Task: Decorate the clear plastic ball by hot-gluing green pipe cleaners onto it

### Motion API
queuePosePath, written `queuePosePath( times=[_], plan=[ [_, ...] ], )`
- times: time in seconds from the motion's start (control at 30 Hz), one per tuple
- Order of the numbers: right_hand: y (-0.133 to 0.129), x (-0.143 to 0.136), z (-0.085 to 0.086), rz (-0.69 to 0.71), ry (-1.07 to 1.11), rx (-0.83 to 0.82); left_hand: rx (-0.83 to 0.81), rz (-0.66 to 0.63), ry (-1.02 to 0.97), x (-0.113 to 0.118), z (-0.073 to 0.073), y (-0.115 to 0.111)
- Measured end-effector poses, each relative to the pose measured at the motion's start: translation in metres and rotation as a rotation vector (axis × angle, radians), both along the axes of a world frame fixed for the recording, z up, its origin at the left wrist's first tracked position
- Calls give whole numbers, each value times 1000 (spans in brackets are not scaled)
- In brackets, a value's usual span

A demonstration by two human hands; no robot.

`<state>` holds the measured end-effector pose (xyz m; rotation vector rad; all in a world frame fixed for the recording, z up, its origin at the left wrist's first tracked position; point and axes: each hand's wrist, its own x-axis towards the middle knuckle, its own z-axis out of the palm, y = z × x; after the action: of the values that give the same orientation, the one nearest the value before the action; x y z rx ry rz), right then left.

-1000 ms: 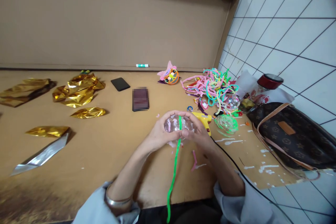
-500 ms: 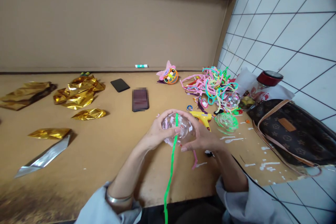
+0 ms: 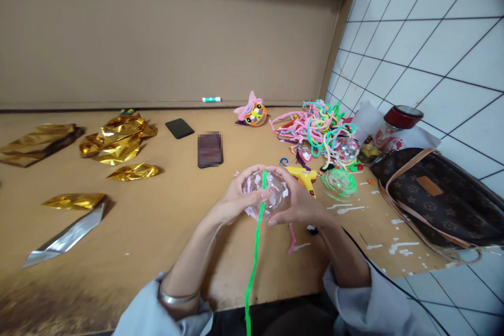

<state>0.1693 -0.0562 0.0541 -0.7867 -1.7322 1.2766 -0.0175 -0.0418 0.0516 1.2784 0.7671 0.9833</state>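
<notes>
A clear plastic ball (image 3: 277,195) with pink and white bits on it is held between both hands above the table. My left hand (image 3: 240,197) wraps its left side, the thumb pressing a bright green fuzzy strip (image 3: 256,247) against the front of the ball. From there the strip hangs down toward my lap. Curled round the right side is my right hand (image 3: 301,202), its thumb low on the ball. Just behind that hand lies a yellow glue gun (image 3: 302,174). The palms and some fingertips are hidden.
Tangled coloured strips (image 3: 315,126), a green-lined ball (image 3: 339,185), a jar (image 3: 394,126) and a brown handbag (image 3: 444,194) are at the right. A decorated ball (image 3: 254,113) stands at the back. Gold foil (image 3: 118,139), a black card-like item (image 3: 179,128) and a silver strip (image 3: 66,233) lie left.
</notes>
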Motion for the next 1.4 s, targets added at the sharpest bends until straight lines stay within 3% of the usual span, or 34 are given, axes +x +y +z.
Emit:
queuePosePath(
  times=[0.63, 1.4],
  plan=[
    [0, -1, -6, -72, -11, -89, -27, 101, 55, 1, 1, -1],
    [0, -2, -8, -103, 12, -148, 19, 80, 39, 3, -2, 0]
  ],
)
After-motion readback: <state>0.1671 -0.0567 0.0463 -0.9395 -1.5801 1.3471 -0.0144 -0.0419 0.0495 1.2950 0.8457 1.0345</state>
